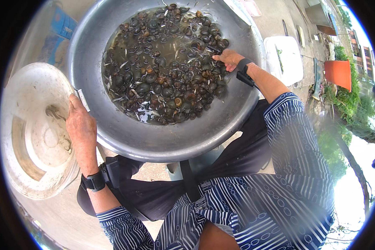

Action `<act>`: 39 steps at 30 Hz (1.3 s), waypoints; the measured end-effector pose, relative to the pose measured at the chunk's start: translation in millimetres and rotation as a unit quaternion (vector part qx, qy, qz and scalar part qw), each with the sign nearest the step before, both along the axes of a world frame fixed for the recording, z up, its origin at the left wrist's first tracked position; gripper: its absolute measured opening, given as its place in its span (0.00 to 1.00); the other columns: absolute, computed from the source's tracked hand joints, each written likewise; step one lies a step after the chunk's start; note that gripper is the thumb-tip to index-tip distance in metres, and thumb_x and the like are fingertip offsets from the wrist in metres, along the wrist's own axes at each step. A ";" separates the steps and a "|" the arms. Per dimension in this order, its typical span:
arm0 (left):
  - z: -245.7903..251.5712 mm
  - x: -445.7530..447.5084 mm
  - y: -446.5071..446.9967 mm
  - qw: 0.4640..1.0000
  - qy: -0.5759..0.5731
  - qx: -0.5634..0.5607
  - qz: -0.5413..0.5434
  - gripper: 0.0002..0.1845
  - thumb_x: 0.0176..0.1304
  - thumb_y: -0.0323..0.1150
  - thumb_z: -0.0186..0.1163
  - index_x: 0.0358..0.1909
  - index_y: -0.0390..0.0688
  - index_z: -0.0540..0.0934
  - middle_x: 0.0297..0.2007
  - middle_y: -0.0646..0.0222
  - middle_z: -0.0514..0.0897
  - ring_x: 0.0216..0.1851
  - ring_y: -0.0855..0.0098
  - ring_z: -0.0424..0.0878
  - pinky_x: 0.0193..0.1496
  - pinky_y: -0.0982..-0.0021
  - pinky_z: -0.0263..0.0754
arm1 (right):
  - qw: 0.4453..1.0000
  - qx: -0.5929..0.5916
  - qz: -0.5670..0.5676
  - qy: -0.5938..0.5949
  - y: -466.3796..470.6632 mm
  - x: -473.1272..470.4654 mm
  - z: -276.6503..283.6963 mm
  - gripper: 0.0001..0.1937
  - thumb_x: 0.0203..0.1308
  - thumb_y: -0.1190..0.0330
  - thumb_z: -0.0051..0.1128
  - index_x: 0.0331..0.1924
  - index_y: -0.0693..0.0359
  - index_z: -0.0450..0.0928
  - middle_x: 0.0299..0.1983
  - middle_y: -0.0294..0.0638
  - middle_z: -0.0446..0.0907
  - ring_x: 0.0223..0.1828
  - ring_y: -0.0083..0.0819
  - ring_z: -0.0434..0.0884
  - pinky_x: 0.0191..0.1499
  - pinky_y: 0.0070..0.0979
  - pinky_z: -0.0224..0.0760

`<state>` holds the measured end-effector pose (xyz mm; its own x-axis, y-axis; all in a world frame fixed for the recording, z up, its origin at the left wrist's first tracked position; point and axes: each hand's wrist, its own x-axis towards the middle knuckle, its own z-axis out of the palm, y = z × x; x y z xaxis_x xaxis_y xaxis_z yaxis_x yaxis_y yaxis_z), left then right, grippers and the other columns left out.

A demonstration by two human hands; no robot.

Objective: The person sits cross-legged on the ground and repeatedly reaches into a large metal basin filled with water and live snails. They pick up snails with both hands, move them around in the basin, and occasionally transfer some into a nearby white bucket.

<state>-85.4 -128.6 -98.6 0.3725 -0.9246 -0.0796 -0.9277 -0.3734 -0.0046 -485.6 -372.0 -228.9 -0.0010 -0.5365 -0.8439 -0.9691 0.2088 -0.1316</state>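
Observation:
A wide metal basin (162, 140) stands before me, with many dark snails (172, 84) and small silvery fish in murky water. My right hand (229, 59) is over the right edge of the snails, its thumb or a finger pointing left beside a dark object; whether it grips this is unclear. On the left, my left hand (81, 122) holds the rim of a dirty white plastic bucket (22, 103) by its white handle grip. The bucket is tipped so its inside shows, with dark residue on the bottom and wall, close against the basin's left rim.
A white plastic container (272, 62) with a green sprig inside stands right of the basin. Further right is an orange pot (337, 73) near green plants. A blue object (62, 23) is at the upper left, and a pink item (252, 7) lies beyond the basin.

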 end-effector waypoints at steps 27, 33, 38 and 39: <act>-9.9 9.6 1.0 0.994 -0.017 -0.080 -0.074 0.10 0.53 0.18 0.44 0.38 0.33 0.65 0.33 0.42 0.78 0.34 0.44 0.77 0.35 0.52 0.72 | 0.980 -0.069 0.177 0.058 24.0 -17.4 1.3 0.22 0.57 0.51 0.50 0.40 0.65 0.78 0.33 0.49 0.81 0.36 0.44 0.81 0.41 0.40 0.73; -12.0 11.7 0.2 0.996 -0.032 -0.056 -0.055 0.10 0.54 0.19 0.44 0.39 0.34 0.65 0.33 0.44 0.79 0.34 0.44 0.78 0.35 0.52 0.72 | 0.993 0.101 0.026 -0.050 50.4 -26.7 -16.6 0.13 0.54 0.65 0.51 0.26 0.70 0.75 0.20 0.44 0.77 0.19 0.35 0.78 0.21 0.30 0.74; -6.9 10.1 -0.7 0.996 -0.060 -0.038 -0.052 0.14 0.55 0.22 0.45 0.45 0.36 0.66 0.30 0.44 0.79 0.33 0.46 0.78 0.35 0.51 0.72 | 0.989 0.112 0.093 0.003 69.5 -8.7 -22.8 0.13 0.51 0.66 0.58 0.31 0.72 0.74 0.24 0.48 0.77 0.21 0.36 0.80 0.23 0.30 0.75; -6.1 10.3 -0.8 0.997 -0.055 -0.026 -0.038 0.16 0.56 0.23 0.45 0.48 0.36 0.67 0.29 0.44 0.79 0.33 0.46 0.78 0.35 0.51 0.71 | 0.989 0.117 0.094 0.000 72.5 -5.4 -23.6 0.15 0.51 0.66 0.59 0.32 0.73 0.74 0.25 0.49 0.77 0.22 0.36 0.80 0.24 0.30 0.76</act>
<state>-75.1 -129.4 -104.6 0.3048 -0.9524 0.0073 -0.9483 -0.3041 -0.0903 -491.0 -299.5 -252.6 0.0801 -0.3173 -0.9450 -0.9936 0.0502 -0.1011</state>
